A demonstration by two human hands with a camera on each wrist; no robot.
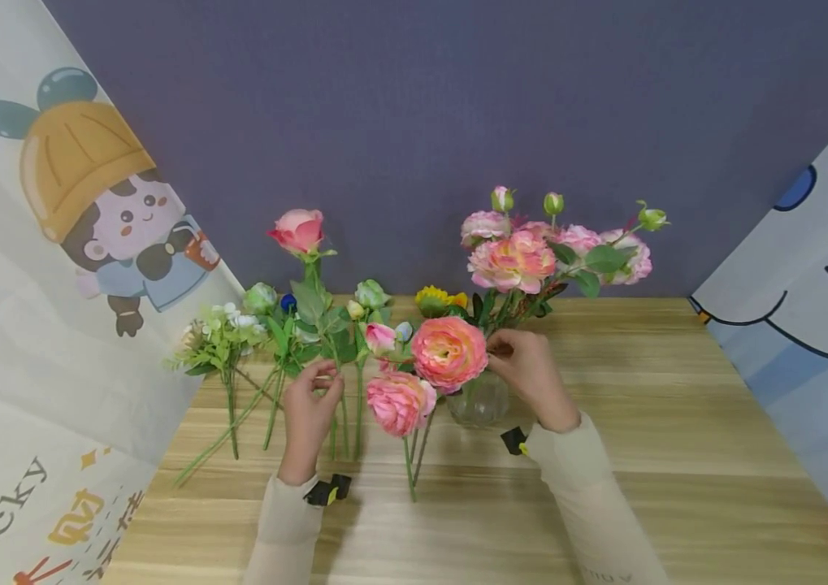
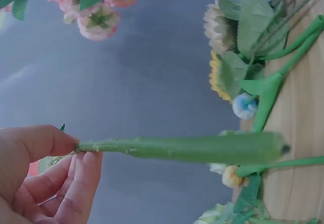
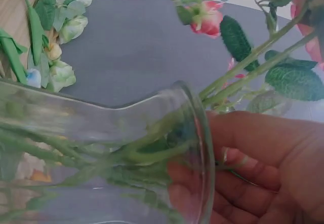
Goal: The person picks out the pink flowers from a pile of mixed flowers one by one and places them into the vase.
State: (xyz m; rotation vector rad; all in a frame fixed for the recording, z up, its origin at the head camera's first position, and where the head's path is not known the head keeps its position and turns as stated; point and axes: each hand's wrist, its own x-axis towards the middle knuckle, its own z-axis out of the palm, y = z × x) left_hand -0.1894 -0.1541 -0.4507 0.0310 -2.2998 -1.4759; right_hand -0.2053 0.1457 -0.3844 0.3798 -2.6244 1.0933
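Note:
My left hand [image 1: 311, 414] pinches the stem of a pink rose [image 1: 299, 231] between thumb and fingertips, and the rose stands upright above the table. In the left wrist view the cut end of its green stem [image 2: 202, 148] points away from the fingers. To the right, a clear glass vase [image 1: 479, 406] holds several pink peonies [image 1: 512, 262] on leafy stems. My right hand [image 1: 531, 374] grips the vase at its rim [image 3: 205, 148], thumb close to the stems and some fingers visible through the glass.
Loose flowers lie along the left and back of the wooden table [image 1: 648, 455]: white blossoms [image 1: 231, 325], green buds [image 1: 370, 294] and a yellow sunflower [image 1: 437, 301]. Large coral peonies [image 1: 448, 354] lean in front of the vase. A dark panel [image 1: 414, 122] stands behind.

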